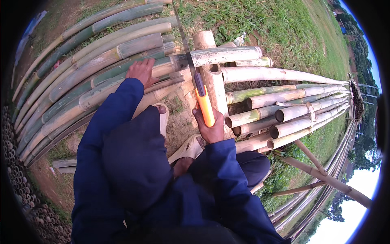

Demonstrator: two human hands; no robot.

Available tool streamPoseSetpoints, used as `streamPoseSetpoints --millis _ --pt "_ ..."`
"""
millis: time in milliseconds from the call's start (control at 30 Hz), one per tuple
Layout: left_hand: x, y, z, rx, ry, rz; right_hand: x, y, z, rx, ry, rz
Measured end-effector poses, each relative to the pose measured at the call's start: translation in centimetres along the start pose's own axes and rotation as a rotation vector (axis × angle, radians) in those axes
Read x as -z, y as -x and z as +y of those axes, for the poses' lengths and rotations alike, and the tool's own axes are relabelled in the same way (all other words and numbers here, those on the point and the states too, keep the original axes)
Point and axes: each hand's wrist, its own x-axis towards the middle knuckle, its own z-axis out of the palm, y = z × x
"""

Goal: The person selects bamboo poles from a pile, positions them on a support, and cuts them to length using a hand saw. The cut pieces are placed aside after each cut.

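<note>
My right hand (211, 125) is wrapped round the yellow-orange handle of a handsaw (206, 106). The saw's long dark blade points away from me and crosses a bamboo pole (227, 55). That pole lies across a short log support (213, 85), its pale mottled end sticking out to the right. Left of the blade, my left hand (141, 73) grips the bamboo with its fingers curled over the top. More bamboo poles (142, 45) lie alongside on the far side. Whether the blade has entered the wood cannot be made out.
To the right lies a stack of cut bamboo poles (296, 105), open ends toward me. A bamboo frame (321, 179) stands at the lower right. Many bamboo ends (20, 179) are piled at the left edge. My sandalled feet (187, 149) are on bare soil close to the log.
</note>
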Motion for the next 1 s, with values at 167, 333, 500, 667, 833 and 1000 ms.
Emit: streamPoseSetpoints --millis 167,333,500,667,833,1000 --pt "-0.4 -0.8 -0.6 0.020 -0.013 0.008 6.9 14.9 1.0 -0.055 0.140 -0.045" --pt "-0.7 -0.6 -0.2 0.012 0.013 0.007 4.4 7.2 1.5 -0.153 0.102 -0.034" --pt "-0.3 -0.1 -0.6 0.016 -0.002 -0.066 1.0 2.1 0.9 -0.050 -0.027 -0.015" --pt "-0.9 -0.5 -0.9 0.000 -0.008 0.008 6.9 16.1 -0.2 -0.043 0.151 -0.036" --pt "0.3 -1.3 0.4 0.044 0.001 -0.079 2.1 2.8 1.2 -0.075 0.032 0.005" --pt "0.7 -2.0 -0.6 0.033 0.022 -0.061 3.1 5.4 1.6 -0.026 0.008 -0.019"
